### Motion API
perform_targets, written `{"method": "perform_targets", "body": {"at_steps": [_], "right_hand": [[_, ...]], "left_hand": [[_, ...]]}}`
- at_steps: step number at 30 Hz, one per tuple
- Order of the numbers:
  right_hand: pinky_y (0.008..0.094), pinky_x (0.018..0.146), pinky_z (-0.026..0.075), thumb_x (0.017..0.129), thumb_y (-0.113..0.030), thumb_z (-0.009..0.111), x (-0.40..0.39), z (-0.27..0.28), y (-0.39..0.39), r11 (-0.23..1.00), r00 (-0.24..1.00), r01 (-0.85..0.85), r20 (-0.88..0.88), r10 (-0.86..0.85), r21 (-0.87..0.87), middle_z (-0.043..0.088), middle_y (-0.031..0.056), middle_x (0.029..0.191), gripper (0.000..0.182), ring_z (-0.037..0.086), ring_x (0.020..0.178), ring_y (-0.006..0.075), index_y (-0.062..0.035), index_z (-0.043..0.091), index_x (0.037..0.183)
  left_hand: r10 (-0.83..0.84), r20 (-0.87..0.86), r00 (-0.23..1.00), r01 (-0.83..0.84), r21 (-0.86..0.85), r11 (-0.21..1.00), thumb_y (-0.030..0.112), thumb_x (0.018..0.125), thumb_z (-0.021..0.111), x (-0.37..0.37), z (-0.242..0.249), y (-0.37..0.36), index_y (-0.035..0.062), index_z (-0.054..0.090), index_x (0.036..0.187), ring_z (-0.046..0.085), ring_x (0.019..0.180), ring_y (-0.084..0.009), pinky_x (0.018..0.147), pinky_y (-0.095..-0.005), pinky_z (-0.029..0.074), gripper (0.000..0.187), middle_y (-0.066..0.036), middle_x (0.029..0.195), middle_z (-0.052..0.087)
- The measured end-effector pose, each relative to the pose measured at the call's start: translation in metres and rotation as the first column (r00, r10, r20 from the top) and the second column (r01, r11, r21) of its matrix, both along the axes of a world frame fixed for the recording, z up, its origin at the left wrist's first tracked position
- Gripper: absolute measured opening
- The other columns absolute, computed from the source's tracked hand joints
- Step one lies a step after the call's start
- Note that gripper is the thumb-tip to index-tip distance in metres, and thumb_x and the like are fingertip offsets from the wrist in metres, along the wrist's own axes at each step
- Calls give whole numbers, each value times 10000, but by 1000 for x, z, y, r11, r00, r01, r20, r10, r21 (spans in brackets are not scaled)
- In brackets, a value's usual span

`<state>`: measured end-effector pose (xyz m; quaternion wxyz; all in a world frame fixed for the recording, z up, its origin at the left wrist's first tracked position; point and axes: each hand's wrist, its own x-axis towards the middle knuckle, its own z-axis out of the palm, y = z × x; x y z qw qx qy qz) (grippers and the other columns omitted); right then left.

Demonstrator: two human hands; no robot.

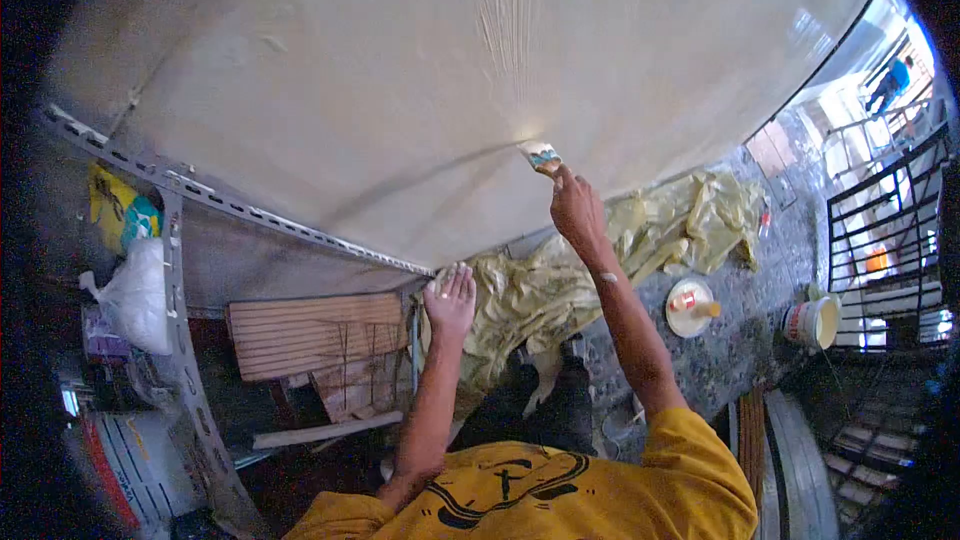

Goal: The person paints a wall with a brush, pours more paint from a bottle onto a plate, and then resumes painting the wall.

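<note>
Reaching right hand (pixel 577 206), brush (pixel 540 156) raised

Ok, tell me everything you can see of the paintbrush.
The paintbrush is small, with a pale ferrule bearing teal marks; its bristles look cream and paint-loaded. It points up and left, bristle tips pressed against the large cream wall panel, just below a streak of vertical brush marks. The right hand grips its handle, which is hidden in the fingers.

Speckled floor (pixel 730 340), black railing (pixel 885 230), daylight
</note>
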<state>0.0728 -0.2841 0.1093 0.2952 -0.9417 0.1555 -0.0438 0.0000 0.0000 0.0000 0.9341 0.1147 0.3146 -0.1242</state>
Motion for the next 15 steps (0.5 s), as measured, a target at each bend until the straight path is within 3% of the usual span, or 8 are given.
{"method": "perform_targets", "body": {"at_steps": [2, 3, 4, 7, 10, 14, 15], "right_hand": [[526, 697, 467, 915, -172, 519, 2, 48, 2, 1000, 966, 1, 258, 3, -13, 614, 247, 827, 286, 600, 778, 435, -57, 532, 1177], [526, 697, 467, 915, -172, 519, 15, 114, -6, 998, 945, 4, 327, 16, -60, 614, 247, 827, 286, 600, 778, 435, -57, 532, 1177], [512, 675, 467, 920, -159, 508, 20, 146, -4, 998, 897, -9, 440, 37, -64, 609, 245, 812, 252, 600, 760, 430, -50, 545, 1143], [504, 593, 451, 911, -114, 485, 19, 244, -1, 994, 701, -47, 705, 107, -103, 567, 213, 799, 211, 574, 708, 411, -39, 512, 1107], [480, 613, 458, 914, -119, 497, 18, 326, 1, 987, 492, 26, 862, 123, -156, 593, 215, 799, 177, 586, 722, 404, -46, 538, 1070], [456, 636, 468, 916, -121, 508, 46, 337, -1, 983, 349, 54, 926, 144, -173, 615, 216, 793, 151, 601, 742, 402, -38, 551, 1035], [452, 622, 462, 909, -95, 505, 47, 323, 4, 986, 451, 61, 886, 109, -152, 601, 216, 778, 152, 588, 725, 404, -25, 543, 1038]], "left_hand": [[6, -98, 995, -2, 40, 999, 437, 922, 419, -2, -10, -3, -19, 340, 1384, 418, 1308, -307, 1034, -422, 400, 654, -148, 1420, 427], [2, -25, 1000, -3, -7, 1000, 437, 922, 419, 21, 9, -20, -19, 340, 1384, 418, 1308, -307, 1034, -422, 400, 654, -148, 1420, 427], [-13, -6, 1000, 13, -41, 999, 429, 926, 406, 16, 10, -14, -22, 361, 1373, 435, 1292, -298, 1032, -418, 402, 636, -147, 1396, 451], [-36, 34, 999, 39, -79, 996, 406, 938, 367, 6, 34, -18, -31, 397, 1353, 455, 1270, -277, 1034, -410, 401, 603, -142, 1369, 474], [-26, 82, 996, 35, -106, 994, 397, 945, 344, 11, 48, -24, -41, 373, 1364, 420, 1299, -285, 1045, -409, 385, 607, -153, 1413, 420], [-35, 128, 991, 48, -102, 994, 393, 955, 317, 13, 49, -28, -49, 342, 1373, 394, 1317, -294, 1058, -415, 366, 609, -170, 1424, 398], [-34, 124, 992, 47, -102, 994, 393, 955, 317, 10, 47, -29, -49, 342, 1373, 394, 1317, -294, 1058, -415, 366, 609, -170, 1424, 398]]}}
